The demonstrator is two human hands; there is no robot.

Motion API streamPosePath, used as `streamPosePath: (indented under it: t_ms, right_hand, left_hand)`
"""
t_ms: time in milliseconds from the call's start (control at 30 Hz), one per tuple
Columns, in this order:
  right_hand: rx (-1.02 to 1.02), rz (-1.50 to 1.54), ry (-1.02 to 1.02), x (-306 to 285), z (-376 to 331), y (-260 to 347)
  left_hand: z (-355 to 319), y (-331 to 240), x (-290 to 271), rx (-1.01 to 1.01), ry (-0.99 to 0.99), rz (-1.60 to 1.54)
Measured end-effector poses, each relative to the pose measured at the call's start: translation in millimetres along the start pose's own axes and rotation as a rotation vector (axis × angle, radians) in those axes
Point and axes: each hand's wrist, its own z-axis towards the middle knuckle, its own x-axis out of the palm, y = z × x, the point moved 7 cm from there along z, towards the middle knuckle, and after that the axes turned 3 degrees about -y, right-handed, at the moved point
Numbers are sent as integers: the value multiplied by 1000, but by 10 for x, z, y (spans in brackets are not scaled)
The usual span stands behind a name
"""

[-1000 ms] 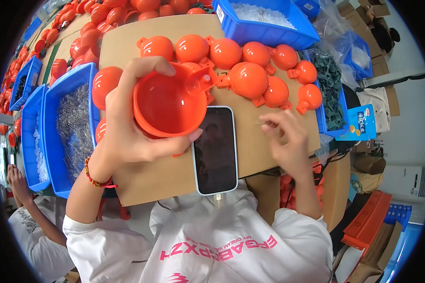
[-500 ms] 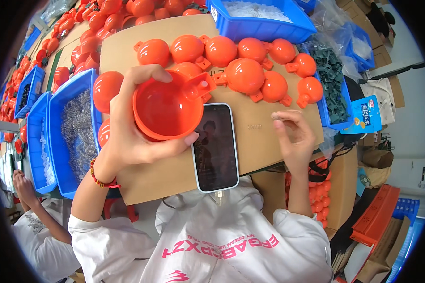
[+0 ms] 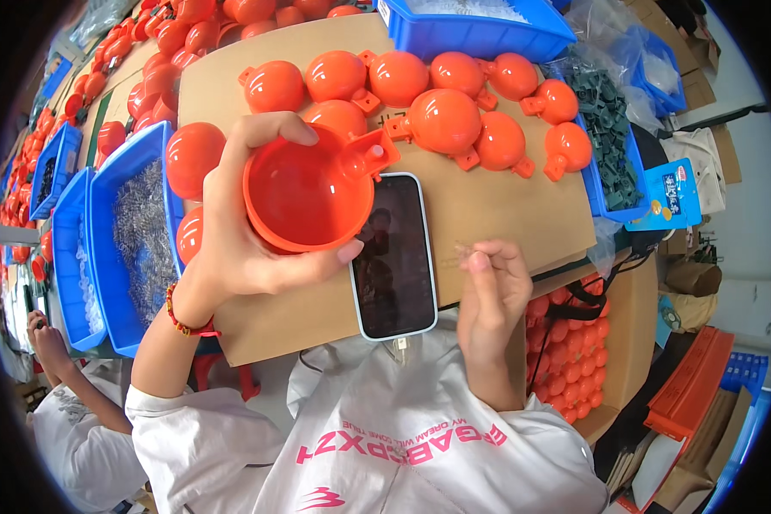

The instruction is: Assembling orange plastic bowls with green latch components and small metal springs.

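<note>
My left hand [image 3: 240,206] grips a glossy red plastic bowl-shaped shell [image 3: 304,193] by its rim, thumb below and fingers above. The hollow side faces up, and a tab with a small peg sticks out at its upper right. Beneath its right side lies a phone [image 3: 394,265] with a pale blue edge and a dark screen. Right of the phone, my right hand [image 3: 494,295] is closed in a pinch over the cardboard. A tiny, pale, blurred spring [image 3: 462,251] shows at its fingertips.
Several red domed shells [image 3: 444,122] lie across the cardboard sheet [image 3: 522,218]. Blue bins hold metal springs [image 3: 141,231] at left, dark green parts [image 3: 604,128] at right and white pieces [image 3: 467,8] at the back. A box of red shells [image 3: 574,368] stands lower right. Another person's hand [image 3: 50,343] is far left.
My right hand has moved left and toward me, near the phone. The small spring that lay on the cardboard is now at its fingertips. My left hand still holds the red shell.
</note>
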Motion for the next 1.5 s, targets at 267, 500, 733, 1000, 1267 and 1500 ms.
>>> streamPosePath:
  t_ms: [267,500,733,1000,1267,1500]
  right_hand:
    - [-79,213,-52,221,194,-42]
    - [-121,301,-47,168,484,40]
    - [55,268,-67,277,464,-133]
    - [-3,159,83,301,564,-40]
    - [77,85,110,123,472,-37]
    - [-5,52,348,392,437,350]
  left_hand:
    - [20,-4,-3,3,-12,-29]
    - [0,-8,-33,19,-26,12]
    - [13,-15,-25,37,-16,41]
    - [40,-65,-50,96,-5,89]
    - [11,-35,-24,45,-21,27]
    - [-39,33,46,-52,21,-60]
